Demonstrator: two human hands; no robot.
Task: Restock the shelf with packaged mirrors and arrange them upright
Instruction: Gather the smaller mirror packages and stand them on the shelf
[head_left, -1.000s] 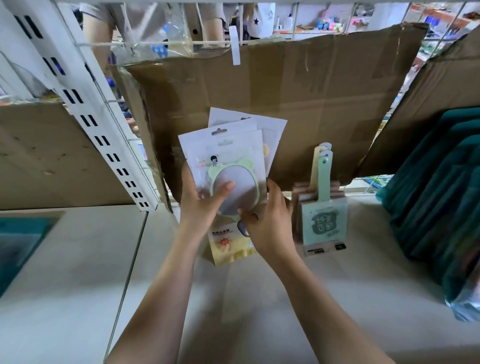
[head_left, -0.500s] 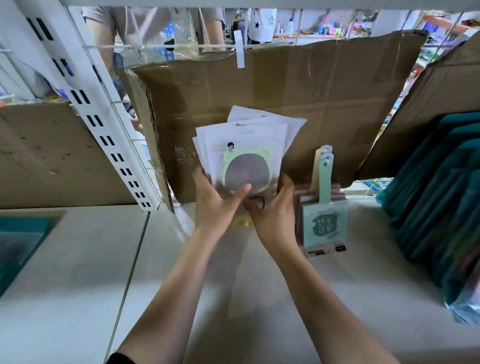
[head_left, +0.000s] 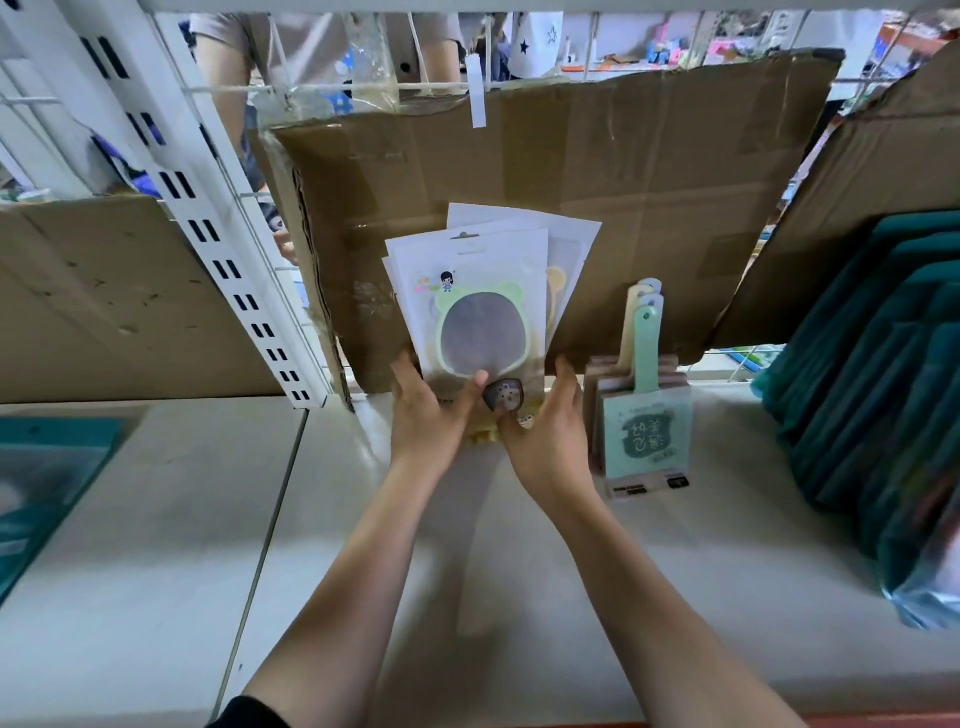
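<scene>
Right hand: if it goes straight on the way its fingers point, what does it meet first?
Probably the brown cardboard sheet standing behind. The right hand grips the right edge of the stack of white mirror packets and points up and back toward that sheet; the gap between them is unclear.

A fanned stack of white packaged mirrors (head_left: 470, 270), the front one green and bear-eared, stands upright between the left hand (head_left: 426, 421) and right hand (head_left: 550, 441) gripping its bottom, with handled mirrors (head_left: 647, 436) upright just beside the right hand.
</scene>
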